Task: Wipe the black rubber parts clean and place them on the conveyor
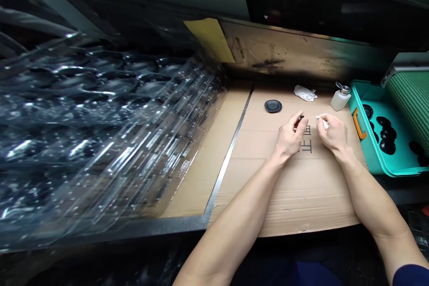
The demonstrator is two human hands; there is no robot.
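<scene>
Over the cardboard sheet (288,201), my left hand (288,137) is closed on a small black part (300,118), most of which the fingers hide. To its right, my right hand (334,134) pinches a small white wipe (321,119). A gap separates the two hands. A round black disc-shaped part (273,106) lies flat on the cardboard, just beyond my left hand. Farther back lies a crumpled white tissue (305,93). Beyond my right hand stands a white bottle (340,98) with a metal top, its lid tipped up.
Stacked clear plastic trays (120,143) with round pockets fill the left side, blurred. On the right, a teal bin (372,161) with an orange handle holds several black round parts. A green ribbed belt (412,94) overhangs it. A metal panel (275,49) stands behind.
</scene>
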